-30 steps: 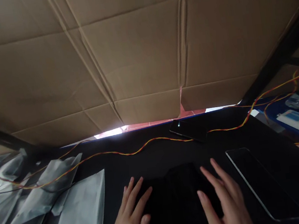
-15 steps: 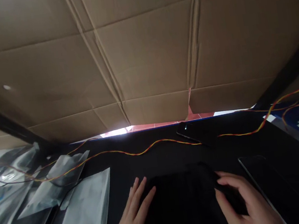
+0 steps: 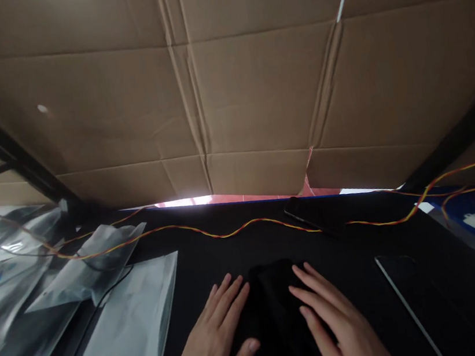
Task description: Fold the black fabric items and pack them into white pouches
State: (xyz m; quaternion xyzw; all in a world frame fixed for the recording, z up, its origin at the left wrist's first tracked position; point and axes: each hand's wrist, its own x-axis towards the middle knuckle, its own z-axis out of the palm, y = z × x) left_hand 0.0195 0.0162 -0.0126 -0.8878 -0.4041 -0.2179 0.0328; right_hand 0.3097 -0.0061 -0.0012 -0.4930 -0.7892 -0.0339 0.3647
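A black piece of cloth [image 3: 276,307] lies on the black tabletop [image 3: 204,258] in front of me, its outline hard to tell from the dark surface. My left hand [image 3: 217,335] rests flat along its left side, fingers stretched and thumb apart. On the other side, my right hand [image 3: 334,317] lies on the cloth's right part with its fingers spread. The cloth looks folded, with a raised fold between the hands. Neither hand grips anything.
Frosted plastic bags [image 3: 126,332] lie at the left. A red-yellow twisted wire [image 3: 223,236] crosses the table. A phone [image 3: 306,213] lies near the back edge; a dark flat panel [image 3: 423,293] is at the right. Cardboard [image 3: 248,95] stands behind, a blue bin [image 3: 461,218] far right.
My right hand has moved left, let go of the cloth's right edge and opened flat on it. The cloth now looks narrower. The left hand stays beside it. The view has shifted slightly.
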